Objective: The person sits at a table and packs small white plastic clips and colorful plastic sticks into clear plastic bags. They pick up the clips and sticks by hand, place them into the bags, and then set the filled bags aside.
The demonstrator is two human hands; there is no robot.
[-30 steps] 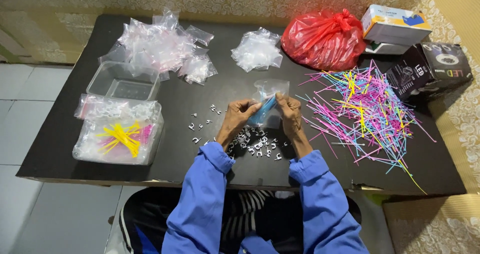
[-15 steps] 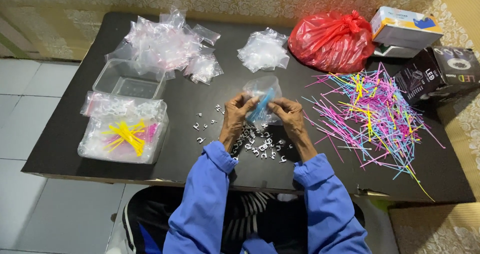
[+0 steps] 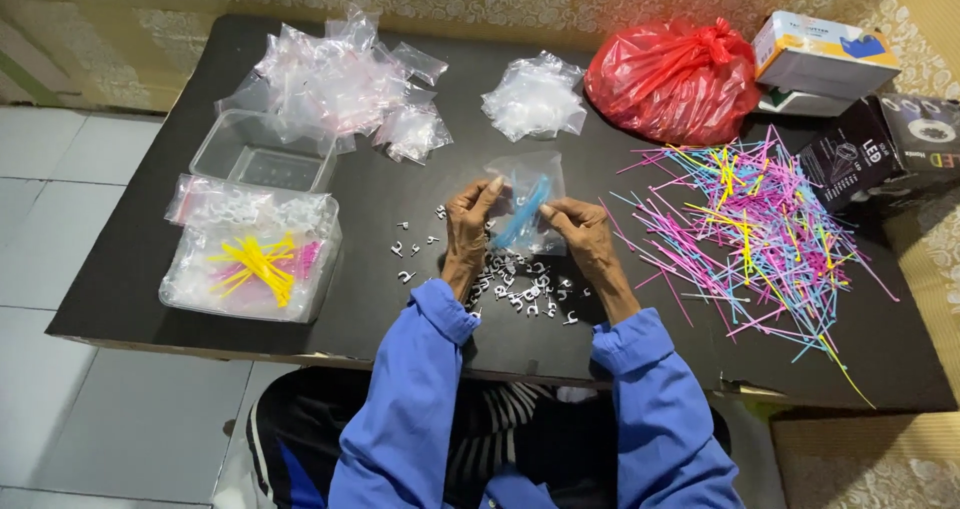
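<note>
My left hand [image 3: 468, 231] and my right hand [image 3: 582, 234] together hold a small clear plastic bag [image 3: 528, 201] just above the black table [image 3: 150, 239]. Blue cable ties [image 3: 523, 224] lie inside the bag. Each hand pinches one side of the bag's lower part, and the bag stands upright between them. Under and around my hands lie several small white clips [image 3: 510, 284] scattered on the table. A big loose heap of pink, yellow and blue cable ties [image 3: 745, 224] spreads out to the right of my right hand.
At the left stand a clear tub of filled bags with yellow and pink ties [image 3: 250, 264] and an empty clear tub [image 3: 262, 151]. Piles of empty clear bags [image 3: 335, 74] [image 3: 533, 97] lie at the back. A red plastic bag [image 3: 675, 79] and boxes [image 3: 825, 59] sit at the back right.
Both hands have lifted the small bag a little and turned it more upright. The camera view has shifted slightly; the things on the table have not moved.
</note>
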